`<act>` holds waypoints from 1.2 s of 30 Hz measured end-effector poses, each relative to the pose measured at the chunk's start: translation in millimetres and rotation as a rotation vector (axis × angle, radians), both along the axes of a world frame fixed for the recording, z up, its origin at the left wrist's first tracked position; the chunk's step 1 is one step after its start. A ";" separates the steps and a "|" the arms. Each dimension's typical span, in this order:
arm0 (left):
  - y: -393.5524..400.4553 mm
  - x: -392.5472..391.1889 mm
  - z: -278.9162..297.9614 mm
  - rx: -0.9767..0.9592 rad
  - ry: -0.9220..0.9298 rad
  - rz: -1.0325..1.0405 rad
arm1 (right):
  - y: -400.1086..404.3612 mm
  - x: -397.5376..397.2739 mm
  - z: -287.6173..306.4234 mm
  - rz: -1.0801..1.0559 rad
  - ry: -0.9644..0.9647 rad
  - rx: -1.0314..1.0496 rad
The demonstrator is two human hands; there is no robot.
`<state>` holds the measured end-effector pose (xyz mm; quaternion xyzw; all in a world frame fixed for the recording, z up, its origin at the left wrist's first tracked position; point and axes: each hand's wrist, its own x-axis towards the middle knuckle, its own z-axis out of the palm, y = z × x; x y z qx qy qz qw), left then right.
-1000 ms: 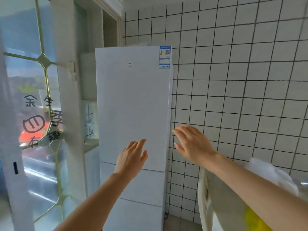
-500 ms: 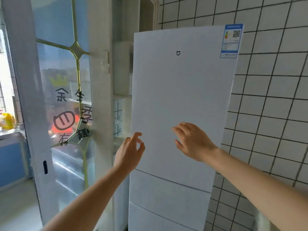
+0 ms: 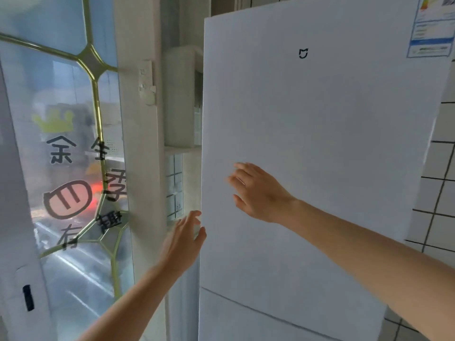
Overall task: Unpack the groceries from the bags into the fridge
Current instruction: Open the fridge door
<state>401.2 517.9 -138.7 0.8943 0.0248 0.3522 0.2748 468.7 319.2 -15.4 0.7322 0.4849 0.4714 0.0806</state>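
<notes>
A tall white fridge [image 3: 320, 156] fills the right half of the view, its upper door closed flat, with a seam to a lower door below. To its left stands a white-framed glass door [image 3: 61, 143] with brass leading and painted characters, and to its right a white tiled wall [image 3: 440, 168]. An energy label [image 3: 430, 25] sits at the fridge's top right corner, and a small dark logo [image 3: 303, 53] marks the middle of the door.

Two bare forearms reach in from below. The right hand [image 3: 258, 193] hovers in front of the door face, fingers straight and spread, holding nothing; whether it touches the door cannot be told. The left hand [image 3: 183, 238] is at the door's left edge, fingers loosely extended, gripping nothing yet.

No grocery bags are in view (so nothing has reached the fridge).

Likely risk: fingertips slipping off the smooth, handleless edge, or the door swinging into the nearby door frame.
</notes>
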 end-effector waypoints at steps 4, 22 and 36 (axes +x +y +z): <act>23.2 63.2 14.7 -0.073 -0.010 0.005 | 36.1 49.8 13.1 0.047 -0.059 -0.026; 63.0 156.2 -8.2 -0.303 0.097 -0.346 | 126.3 127.2 17.6 -0.148 -0.300 -0.172; 76.1 137.5 -13.9 -0.261 0.086 -0.301 | 128.6 92.8 13.6 -0.138 -0.247 -0.153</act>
